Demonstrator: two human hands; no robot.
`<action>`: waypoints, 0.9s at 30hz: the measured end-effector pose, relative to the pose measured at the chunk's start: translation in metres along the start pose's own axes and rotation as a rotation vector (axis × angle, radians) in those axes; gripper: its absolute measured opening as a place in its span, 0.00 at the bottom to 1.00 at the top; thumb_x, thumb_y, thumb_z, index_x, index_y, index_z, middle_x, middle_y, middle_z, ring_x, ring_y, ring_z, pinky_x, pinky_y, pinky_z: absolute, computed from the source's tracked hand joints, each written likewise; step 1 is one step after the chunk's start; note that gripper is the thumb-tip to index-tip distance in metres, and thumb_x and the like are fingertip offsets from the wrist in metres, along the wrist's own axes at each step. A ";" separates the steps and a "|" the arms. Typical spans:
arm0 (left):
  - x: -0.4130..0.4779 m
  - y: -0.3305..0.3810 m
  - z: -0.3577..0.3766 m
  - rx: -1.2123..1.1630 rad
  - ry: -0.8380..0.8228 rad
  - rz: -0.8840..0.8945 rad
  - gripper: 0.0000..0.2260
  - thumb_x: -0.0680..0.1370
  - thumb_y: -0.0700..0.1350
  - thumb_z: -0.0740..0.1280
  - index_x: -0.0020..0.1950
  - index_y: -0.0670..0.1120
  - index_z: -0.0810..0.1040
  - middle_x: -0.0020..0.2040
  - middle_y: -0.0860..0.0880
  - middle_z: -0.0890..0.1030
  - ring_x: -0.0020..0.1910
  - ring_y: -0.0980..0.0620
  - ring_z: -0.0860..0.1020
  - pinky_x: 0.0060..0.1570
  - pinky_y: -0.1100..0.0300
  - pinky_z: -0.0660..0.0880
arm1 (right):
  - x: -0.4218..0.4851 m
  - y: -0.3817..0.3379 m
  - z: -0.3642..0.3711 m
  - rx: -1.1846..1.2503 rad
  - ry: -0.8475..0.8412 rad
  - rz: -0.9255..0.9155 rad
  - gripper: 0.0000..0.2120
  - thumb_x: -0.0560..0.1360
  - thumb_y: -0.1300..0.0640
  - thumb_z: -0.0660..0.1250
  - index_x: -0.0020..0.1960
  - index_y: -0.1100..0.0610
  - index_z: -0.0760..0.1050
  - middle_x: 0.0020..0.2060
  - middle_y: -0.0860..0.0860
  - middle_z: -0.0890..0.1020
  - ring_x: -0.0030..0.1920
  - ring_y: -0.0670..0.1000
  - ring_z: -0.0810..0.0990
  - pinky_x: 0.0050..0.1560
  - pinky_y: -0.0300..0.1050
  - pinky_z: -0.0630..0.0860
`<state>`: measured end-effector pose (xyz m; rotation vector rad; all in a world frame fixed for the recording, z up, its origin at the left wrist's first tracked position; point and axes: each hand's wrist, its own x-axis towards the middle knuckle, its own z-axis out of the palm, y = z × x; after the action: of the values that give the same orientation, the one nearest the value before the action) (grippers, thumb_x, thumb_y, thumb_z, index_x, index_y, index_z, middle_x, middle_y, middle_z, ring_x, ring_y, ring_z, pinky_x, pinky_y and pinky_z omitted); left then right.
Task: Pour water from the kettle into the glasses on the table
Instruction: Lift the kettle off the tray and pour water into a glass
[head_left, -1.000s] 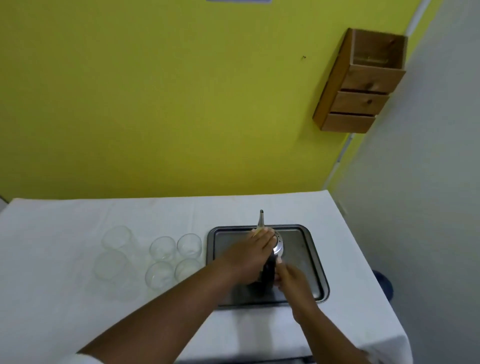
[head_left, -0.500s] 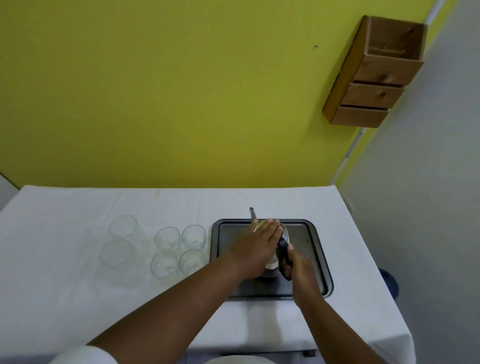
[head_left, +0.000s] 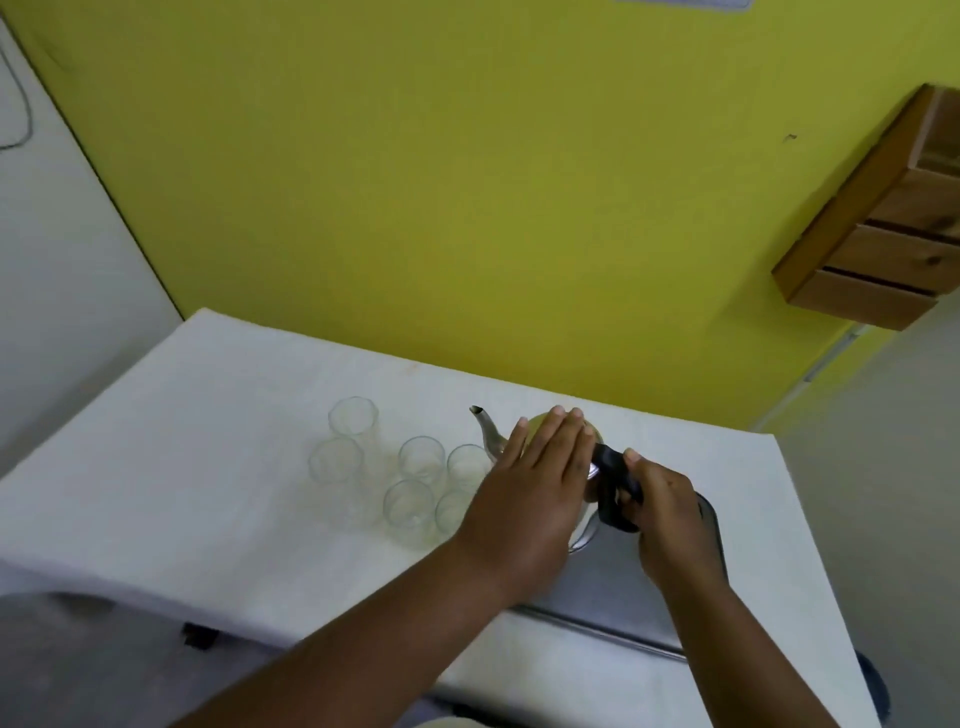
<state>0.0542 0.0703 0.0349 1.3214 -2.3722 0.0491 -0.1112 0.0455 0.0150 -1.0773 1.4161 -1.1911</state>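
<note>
Right hand (head_left: 662, 514): fingers wrapped around the black handle (head_left: 613, 488) of the metal kettle (head_left: 488, 434). Left hand (head_left: 535, 493): flat, fingers together, pressed on the kettle's top. Kettle: over the dark tray (head_left: 613, 587), spout toward six clear glasses (head_left: 415, 457) clustered just left on the white table (head_left: 182, 441).

Glasses (head_left: 410, 467) left of kettle (head_left: 540, 467); tray (head_left: 623, 587) under kettle
</note>
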 end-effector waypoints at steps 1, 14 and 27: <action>-0.005 -0.004 -0.007 0.003 0.021 -0.021 0.31 0.71 0.42 0.46 0.74 0.36 0.57 0.76 0.38 0.59 0.76 0.40 0.54 0.72 0.41 0.55 | 0.002 -0.006 0.008 0.003 -0.039 -0.009 0.28 0.75 0.48 0.62 0.45 0.76 0.78 0.31 0.62 0.74 0.32 0.52 0.71 0.30 0.40 0.65; -0.055 -0.067 -0.043 0.035 0.043 -0.246 0.30 0.71 0.40 0.57 0.74 0.37 0.58 0.76 0.38 0.60 0.75 0.40 0.55 0.72 0.41 0.55 | 0.004 -0.026 0.104 -0.154 -0.191 -0.038 0.27 0.77 0.49 0.65 0.39 0.76 0.73 0.29 0.59 0.69 0.32 0.52 0.67 0.35 0.45 0.61; -0.066 -0.075 -0.038 -0.032 0.018 -0.259 0.35 0.72 0.37 0.65 0.75 0.36 0.54 0.76 0.37 0.58 0.76 0.39 0.53 0.71 0.40 0.56 | 0.007 -0.036 0.105 -0.419 -0.223 -0.117 0.28 0.75 0.43 0.63 0.31 0.67 0.80 0.22 0.56 0.74 0.25 0.52 0.66 0.35 0.45 0.63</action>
<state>0.1591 0.0913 0.0314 1.5935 -2.1590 -0.0532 -0.0067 0.0190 0.0426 -1.5494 1.4751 -0.8367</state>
